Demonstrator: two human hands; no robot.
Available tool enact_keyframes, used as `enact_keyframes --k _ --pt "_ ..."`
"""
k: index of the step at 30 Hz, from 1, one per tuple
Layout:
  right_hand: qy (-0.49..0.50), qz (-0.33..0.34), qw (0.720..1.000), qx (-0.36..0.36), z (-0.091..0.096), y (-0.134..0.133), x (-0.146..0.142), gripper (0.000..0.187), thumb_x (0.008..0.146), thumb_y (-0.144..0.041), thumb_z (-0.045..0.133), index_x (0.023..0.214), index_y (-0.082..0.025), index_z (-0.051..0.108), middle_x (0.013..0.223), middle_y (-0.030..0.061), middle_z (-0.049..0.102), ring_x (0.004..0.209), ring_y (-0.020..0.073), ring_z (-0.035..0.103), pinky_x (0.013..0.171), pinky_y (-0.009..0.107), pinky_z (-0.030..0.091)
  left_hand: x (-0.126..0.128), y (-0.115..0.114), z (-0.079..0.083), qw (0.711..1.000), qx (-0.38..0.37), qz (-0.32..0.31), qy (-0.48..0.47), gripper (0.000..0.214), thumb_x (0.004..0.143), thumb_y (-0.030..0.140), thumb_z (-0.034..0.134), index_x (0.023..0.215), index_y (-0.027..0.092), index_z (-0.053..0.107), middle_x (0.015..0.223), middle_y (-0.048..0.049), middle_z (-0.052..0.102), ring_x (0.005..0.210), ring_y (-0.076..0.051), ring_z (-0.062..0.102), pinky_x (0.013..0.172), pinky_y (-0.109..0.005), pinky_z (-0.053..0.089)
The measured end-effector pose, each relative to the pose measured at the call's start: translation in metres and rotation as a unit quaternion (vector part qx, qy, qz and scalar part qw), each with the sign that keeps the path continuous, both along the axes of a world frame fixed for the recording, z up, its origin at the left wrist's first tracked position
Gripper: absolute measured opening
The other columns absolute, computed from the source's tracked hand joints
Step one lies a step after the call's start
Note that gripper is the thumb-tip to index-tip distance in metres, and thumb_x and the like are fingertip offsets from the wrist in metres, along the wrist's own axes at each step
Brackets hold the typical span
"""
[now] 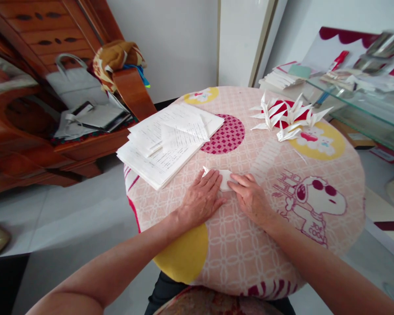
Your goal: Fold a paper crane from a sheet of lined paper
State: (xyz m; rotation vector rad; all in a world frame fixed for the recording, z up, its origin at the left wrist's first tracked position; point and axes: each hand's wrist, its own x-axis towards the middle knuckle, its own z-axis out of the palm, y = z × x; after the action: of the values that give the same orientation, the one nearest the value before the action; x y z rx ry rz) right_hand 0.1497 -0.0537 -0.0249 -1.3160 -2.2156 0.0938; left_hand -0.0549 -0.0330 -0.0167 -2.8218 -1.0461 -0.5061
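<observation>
- Presses one folded white paper onto the tablecloth with the left hand, laid flat, thumb apart from the fingers.
- Touches the paper's right end with bent fingers of the right hand; cannot tell whether pinching it.
- Has one pile of written sheets just beyond the left hand, topped by loose ones.
- Has beyond the right hand perhaps five white paper cranes, too overlapped to count surely, clustered around something red.
- Faces, farther right, a glass shelf bearing one red marker.
- Has at far left one pale handbag on a wooden seat, without sight of its contents.
</observation>
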Motion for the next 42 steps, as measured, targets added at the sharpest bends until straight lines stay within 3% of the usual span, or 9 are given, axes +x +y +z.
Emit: enact_keyframes --k 12,17,20,22,27,33,35,39,42 --pt "0.000 0.001 1.000 -0.013 0.000 0.000 0.001 0.038 0.091 -0.005 0.043 0.111 -0.013 0.075 0.123 0.0158 0.068 0.104 0.0280 0.054 0.089 0.041 0.054 -0.020 0.017 -0.002 0.996 -0.041 0.077 -0.005 0.046 0.101 0.030 0.043 0.138 0.007 0.054 0.145 -0.0181 0.055 0.138 -0.032 0.049 0.118 -0.052 0.036" --pt "0.012 0.005 1.000 -0.014 -0.001 0.001 0.002 0.039 0.090 -0.004 0.045 0.111 -0.015 0.075 0.121 0.0138 0.068 0.105 0.0274 0.055 0.091 0.040 0.053 -0.027 0.021 -0.001 0.988 -0.086 0.115 -0.064 0.052 0.097 0.036 0.052 0.140 0.007 0.051 0.144 -0.0214 0.054 0.135 -0.032 0.050 0.112 -0.049 0.043" --pt "0.015 0.006 1.000 -0.008 -0.003 0.003 0.003 0.040 0.089 -0.004 0.045 0.111 -0.017 0.076 0.121 0.0129 0.069 0.103 0.0274 0.056 0.091 0.041 0.054 -0.023 0.030 0.005 0.974 -0.123 0.140 -0.125 0.051 0.092 0.039 0.060 0.133 0.009 0.057 0.127 -0.0196 0.065 0.121 -0.032 0.060 0.105 -0.049 0.048" --pt "0.025 0.004 1.000 -0.004 -0.005 0.003 0.003 0.041 0.088 -0.003 0.045 0.111 -0.016 0.076 0.122 0.0133 0.069 0.104 0.0274 0.057 0.091 0.042 0.054 -0.015 0.037 0.009 0.958 -0.166 0.164 -0.167 0.046 0.088 0.038 0.066 0.126 0.011 0.062 0.109 -0.0143 0.071 0.104 -0.029 0.066 0.096 -0.045 0.053" --pt "0.080 -0.005 0.997 -0.002 -0.009 0.003 0.004 0.041 0.086 -0.003 0.045 0.106 -0.017 0.077 0.121 0.0138 0.070 0.107 0.0258 0.061 0.094 0.041 0.054 0.003 0.055 0.013 0.895 -0.279 0.215 -0.275 0.056 0.072 0.023 0.077 0.126 0.015 0.064 0.094 -0.0057 0.072 0.080 -0.020 0.068 0.080 -0.033 0.056" --pt "0.218 -0.076 0.970 -0.078 0.004 0.017 0.008 0.040 0.083 -0.015 0.056 0.120 -0.017 0.071 0.117 0.0126 0.072 0.089 0.0217 0.069 0.080 0.036 0.059 0.012 0.080 0.010 0.798 -0.405 0.135 -0.425 0.061 0.067 0.012 0.072 0.128 0.015 0.063 0.091 -0.0038 0.071 0.066 -0.012 0.059 0.058 -0.023 0.047" --pt "0.244 -0.108 0.951 -0.158 0.013 0.026 0.008 0.043 0.080 -0.020 0.060 0.122 -0.017 0.070 0.110 0.0115 0.074 0.074 0.0190 0.068 0.065 0.031 0.059 0.016 0.090 0.010 0.784 -0.412 0.103 -0.452 0.064 0.065 0.010 0.071 0.129 0.014 0.063 0.088 -0.0027 0.069 0.065 -0.010 0.055 0.058 -0.021 0.044" --pt "0.337 -0.165 0.878 -0.296 0.025 0.045 0.007 0.054 0.077 -0.026 0.065 0.130 -0.017 0.064 0.114 0.0122 0.072 0.050 0.0110 0.062 0.036 0.021 0.048 0.024 0.109 0.010 0.740 -0.452 0.071 -0.493 0.069 0.063 0.006 0.070 0.131 0.010 0.060 0.082 -0.0006 0.063 0.066 -0.009 0.054 0.059 -0.020 0.042" --pt "0.388 -0.155 0.847 -0.328 0.028 0.055 0.008 0.048 0.072 -0.029 0.070 0.118 -0.016 0.068 0.081 0.0038 0.072 0.042 0.0095 0.057 0.032 0.018 0.043 0.030 0.119 0.012 0.719 -0.476 0.033 -0.506 0.074 0.064 0.008 0.073 0.137 0.011 0.056 0.081 0.0005 0.061 0.067 -0.009 0.054 0.059 -0.020 0.040"
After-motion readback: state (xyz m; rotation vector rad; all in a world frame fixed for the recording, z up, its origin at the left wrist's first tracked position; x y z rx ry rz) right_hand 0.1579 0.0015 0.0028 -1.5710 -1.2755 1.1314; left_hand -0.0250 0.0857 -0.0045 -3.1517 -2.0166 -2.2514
